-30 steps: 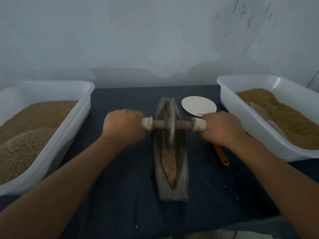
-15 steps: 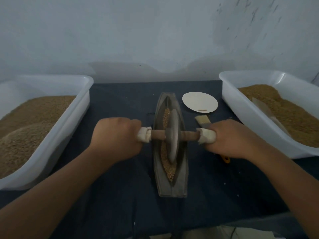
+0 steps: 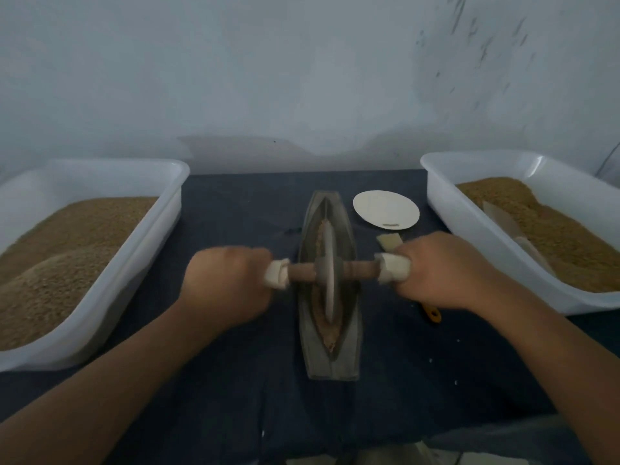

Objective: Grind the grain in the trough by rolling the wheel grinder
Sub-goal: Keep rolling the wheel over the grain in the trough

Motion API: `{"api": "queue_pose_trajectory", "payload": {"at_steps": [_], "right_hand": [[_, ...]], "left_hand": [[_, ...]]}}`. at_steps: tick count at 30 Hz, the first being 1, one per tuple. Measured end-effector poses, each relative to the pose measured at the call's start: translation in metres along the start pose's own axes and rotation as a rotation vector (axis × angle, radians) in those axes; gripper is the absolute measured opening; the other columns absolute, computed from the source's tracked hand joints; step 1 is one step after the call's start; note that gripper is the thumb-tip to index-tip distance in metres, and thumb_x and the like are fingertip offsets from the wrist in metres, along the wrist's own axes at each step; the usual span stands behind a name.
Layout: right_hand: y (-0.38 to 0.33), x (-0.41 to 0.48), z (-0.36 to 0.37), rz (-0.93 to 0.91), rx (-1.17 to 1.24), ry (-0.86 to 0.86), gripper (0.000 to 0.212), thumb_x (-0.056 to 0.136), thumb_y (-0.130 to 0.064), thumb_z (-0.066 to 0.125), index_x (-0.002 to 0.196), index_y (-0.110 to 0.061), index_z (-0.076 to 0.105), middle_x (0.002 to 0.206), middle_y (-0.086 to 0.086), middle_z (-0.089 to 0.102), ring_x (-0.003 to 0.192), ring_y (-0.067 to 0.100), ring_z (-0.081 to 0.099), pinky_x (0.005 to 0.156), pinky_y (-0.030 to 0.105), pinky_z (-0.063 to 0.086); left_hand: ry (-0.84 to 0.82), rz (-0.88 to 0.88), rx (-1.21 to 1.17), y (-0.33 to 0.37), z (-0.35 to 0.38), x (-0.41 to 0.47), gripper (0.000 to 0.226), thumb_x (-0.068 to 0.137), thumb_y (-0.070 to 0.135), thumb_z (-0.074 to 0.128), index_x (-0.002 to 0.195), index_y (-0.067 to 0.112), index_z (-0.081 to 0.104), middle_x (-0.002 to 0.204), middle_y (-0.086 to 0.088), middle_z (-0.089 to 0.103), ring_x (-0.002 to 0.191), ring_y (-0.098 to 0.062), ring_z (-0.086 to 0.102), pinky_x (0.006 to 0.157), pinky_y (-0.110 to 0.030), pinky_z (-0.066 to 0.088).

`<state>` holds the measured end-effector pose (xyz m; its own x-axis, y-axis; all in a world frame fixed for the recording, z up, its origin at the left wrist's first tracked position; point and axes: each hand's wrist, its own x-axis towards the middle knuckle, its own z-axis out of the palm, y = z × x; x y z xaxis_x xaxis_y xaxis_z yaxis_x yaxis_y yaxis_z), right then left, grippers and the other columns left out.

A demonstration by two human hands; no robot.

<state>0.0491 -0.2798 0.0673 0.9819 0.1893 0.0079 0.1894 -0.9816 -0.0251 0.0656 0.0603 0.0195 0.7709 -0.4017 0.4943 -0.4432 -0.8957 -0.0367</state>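
Dark-clothed desk (image 3: 235,397): boat-shaped trough (image 3: 330,360) holding grain (image 3: 317,297); wheel grinder (image 3: 328,273) upright inside, left hand (image 3: 228,283) and right hand (image 3: 439,270) each gripping an axle end.

Improvised grain-grinding workstation. Dark cloth-covered surface (image 3: 235,414) against bare, scuffed wall (image 3: 302,78). Boat-shaped trough (image 3: 349,360) at centre; white tub of grain (image 3: 144,256) left of trough, second grain tub (image 3: 469,229) right of it.
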Motion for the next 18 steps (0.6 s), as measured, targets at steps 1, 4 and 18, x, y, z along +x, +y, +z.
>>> {"api": "queue_pose_trajectory", "payload": {"at_steps": [1,4,18], "right_hand": [[-0.001,-0.008,0.001,-0.014,-0.007,0.003,0.028,0.072,-0.064,0.054,0.078,-0.039,0.064,0.067,-0.012,0.065,0.064,0.003,0.062,0.059,0.034,0.055],[0.0,-0.004,0.006,-0.003,0.026,-0.024,0.031,0.072,-0.068,0.054,0.08,-0.04,0.065,0.07,-0.013,0.066,0.067,0.004,0.062,0.062,0.034,0.055],[-0.001,0.012,0.003,0.06,0.015,0.012,0.024,0.073,-0.059,0.054,0.068,-0.037,0.06,0.063,-0.012,0.061,0.061,0.005,0.058,0.053,0.031,0.047]], "left_hand": [[0.021,0.028,-0.011,0.001,-0.004,-0.009,0.044,0.07,0.034,0.084,0.063,0.029,0.042,0.053,0.01,0.045,0.04,-0.021,0.045,0.047,-0.023,0.031],[-0.008,0.008,0.023,0.002,-0.002,-0.003,0.046,0.071,0.035,0.087,0.062,0.027,0.042,0.053,0.008,0.047,0.04,-0.023,0.046,0.046,-0.024,0.036],[-0.08,-0.061,0.106,0.003,0.0,0.017,0.038,0.08,0.047,0.073,0.066,0.027,0.044,0.058,0.009,0.046,0.051,-0.023,0.057,0.05,-0.027,0.04]]}}
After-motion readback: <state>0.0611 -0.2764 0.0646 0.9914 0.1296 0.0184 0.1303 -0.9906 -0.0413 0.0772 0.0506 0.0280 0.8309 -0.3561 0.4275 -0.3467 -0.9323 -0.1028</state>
